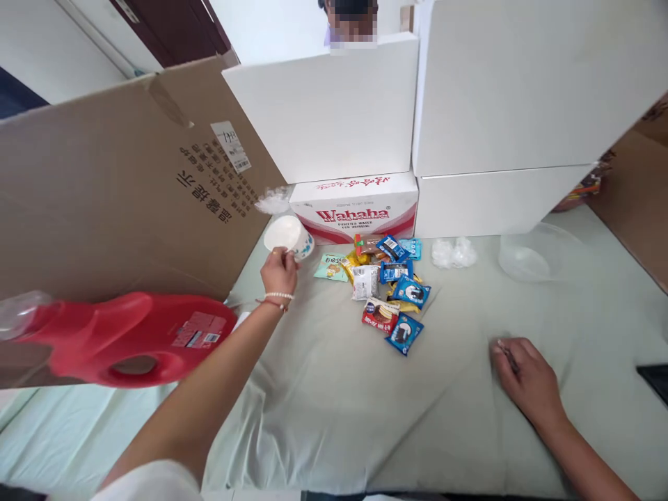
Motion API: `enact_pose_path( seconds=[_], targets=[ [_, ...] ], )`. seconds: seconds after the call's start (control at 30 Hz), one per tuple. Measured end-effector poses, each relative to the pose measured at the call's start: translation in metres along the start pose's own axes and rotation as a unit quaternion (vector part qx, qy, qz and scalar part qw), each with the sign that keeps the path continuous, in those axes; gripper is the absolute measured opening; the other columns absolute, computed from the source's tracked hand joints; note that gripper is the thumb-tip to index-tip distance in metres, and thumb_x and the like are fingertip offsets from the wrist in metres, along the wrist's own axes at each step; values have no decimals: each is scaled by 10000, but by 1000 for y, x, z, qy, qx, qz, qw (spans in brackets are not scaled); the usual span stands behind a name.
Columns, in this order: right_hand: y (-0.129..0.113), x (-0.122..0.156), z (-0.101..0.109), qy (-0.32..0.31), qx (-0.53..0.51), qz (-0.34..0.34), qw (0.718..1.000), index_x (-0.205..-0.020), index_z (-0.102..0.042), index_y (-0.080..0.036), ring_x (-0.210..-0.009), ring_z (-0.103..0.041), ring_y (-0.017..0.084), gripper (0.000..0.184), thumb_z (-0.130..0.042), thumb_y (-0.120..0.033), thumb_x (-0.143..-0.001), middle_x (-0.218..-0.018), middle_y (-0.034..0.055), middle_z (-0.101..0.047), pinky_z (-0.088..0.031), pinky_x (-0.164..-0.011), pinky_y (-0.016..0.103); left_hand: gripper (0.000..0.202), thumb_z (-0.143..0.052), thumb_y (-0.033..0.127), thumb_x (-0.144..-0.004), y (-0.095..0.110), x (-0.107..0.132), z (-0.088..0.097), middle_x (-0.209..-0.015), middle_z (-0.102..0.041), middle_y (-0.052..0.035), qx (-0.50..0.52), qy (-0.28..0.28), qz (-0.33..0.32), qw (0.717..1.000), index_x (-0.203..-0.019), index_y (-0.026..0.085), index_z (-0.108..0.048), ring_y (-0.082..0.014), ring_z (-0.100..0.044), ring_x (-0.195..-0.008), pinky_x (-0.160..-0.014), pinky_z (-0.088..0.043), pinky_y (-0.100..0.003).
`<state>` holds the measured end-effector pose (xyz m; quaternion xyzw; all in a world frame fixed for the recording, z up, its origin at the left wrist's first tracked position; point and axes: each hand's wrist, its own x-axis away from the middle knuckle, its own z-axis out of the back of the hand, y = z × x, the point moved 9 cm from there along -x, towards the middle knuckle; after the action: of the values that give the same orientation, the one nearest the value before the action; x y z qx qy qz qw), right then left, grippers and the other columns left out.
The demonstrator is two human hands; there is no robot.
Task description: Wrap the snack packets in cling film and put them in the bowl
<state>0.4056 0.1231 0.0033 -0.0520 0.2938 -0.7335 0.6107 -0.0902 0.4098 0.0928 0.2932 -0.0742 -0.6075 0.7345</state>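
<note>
Pinching the rim of the white bowl (300,241), a good spot, by the desk's (334,424) far left corner, the left grip (287,259) probably felt something light, bendy; the right grip (505,351) curled, hold unclear.

Red jug (156,321); Wahaha carton (358,212); black object (656,380), identity unclear.

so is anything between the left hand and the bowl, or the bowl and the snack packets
Nothing visible: the left hand is at the near rim of the bowl, and only bare tablecloth shows between bowl and nearest snack packet, the pale green one. The Wahaha box stands behind that gap.
</note>
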Motion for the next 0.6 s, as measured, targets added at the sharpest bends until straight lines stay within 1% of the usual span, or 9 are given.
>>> enact_pose_path(
  seconds=[0.13, 0.2, 0.27, 0.33, 0.4, 0.47, 0.53, 0.57, 0.6],
  targets=[
    [-9, -1, 2, -4, 3, 30, 1000, -727, -566, -224, -690, -566, 183, 427, -434, -487, -1036, -740, 28, -583, -409, -623, 312, 236, -478, 393, -959, 6, 117, 23, -789, -706, -28, 39, 4, -54, 998, -1059, 227, -613, -218, -709, -759, -816, -557, -376],
    [-8, -1, 2, 2, 35, 40, 999, -664, -501, -228, -668, -512, 182, 465, -412, -479, -1046, -697, 24, -536, -353, -606, 317, 255, -519, 450, -948, 8, 179, 26, -742, -695, -9, 84, -29, -75, 993, -1054, 244, -627, -204, -679, -656, -698, -555, -357],
    [-7, -2, 7, 26, 64, 47, 996, -634, -469, -232, -681, -478, 193, 479, -420, -478, -1042, -675, 31, -530, -343, -638, 329, 249, -551, 465, -955, 9, 234, 29, -738, -683, 1, 129, -48, -83, 987, -1051, 255, -644, -171, -622, -577, -618, -534, -332],
    [-8, -1, 18, 73, 74, 41, 994, -602, -433, -237, -729, -477, 214, 498, -443, -487, -1032, -629, 38, -525, -360, -700, 348, 214, -550, 445, -974, 12, 275, 32, -752, -672, 2, 163, -57, -88, 981, -1048, 272, -653, -156, -599, -565, -573, -520, -313],
    [-19, 0, 31, 107, 41, 31, 993, -582, -389, -241, -773, -500, 227, 516, -472, -495, -1023, -590, 34, -517, -382, -748, 360, 185, -544, 422, -987, 19, 300, 33, -770, -651, -5, 179, -70, -105, 976, -1043, 293, -663, -155, -595, -582, -558, -516, -308],
    [-44, 0, 39, 96, -38, 29, 994, -634, -436, -236, -756, -535, 205, 464, -506, -481, -1022, -619, 17, -544, -413, -732, 333, 175, -528, 386, -998, 26, 311, 31, -770, -622, -11, 181, -89, -129, 971, -1050, 297, -670, -158, -599, -604, -570, -520, -309],
    [-89, -4, 41, 47, -124, 56, 990, -826, -561, -225, -672, -550, 158, 295, -539, -442, -1025, -704, -8, -594, -437, -662, 284, 188, -507, 344, -1004, 32, 314, 27, -773, -606, -17, 171, -109, -161, 966, -1064, 287, -675, -158, -609, -624, -588, -522, -305],
    [-119, -7, 41, 20, -142, 90, 985, -960, -595, -221, -649, -559, 145, 212, -555, -420, -1023, -747, -14, -616, -446, -640, 270, 199, -496, 328, -1006, 36, 315, 23, -788, -611, -23, 161, -121, -180, 963, -1070, 283, -679, -158, -619, -641, -597, -523, -300],
    [-153, -9, 37, -16, -143, 146, 979, -1065, -604, -214, -682, -590, 145, 182, -551, -384, -1028, -821, 1, -648, -465, -654, 266, 212, -486, 315, -1008, 39, 317, 19, -810, -619, -30, 149, -134, -198, 959, -1079, 283, -683, -158, -630, -658, -604, -523, -295]
  ],
)
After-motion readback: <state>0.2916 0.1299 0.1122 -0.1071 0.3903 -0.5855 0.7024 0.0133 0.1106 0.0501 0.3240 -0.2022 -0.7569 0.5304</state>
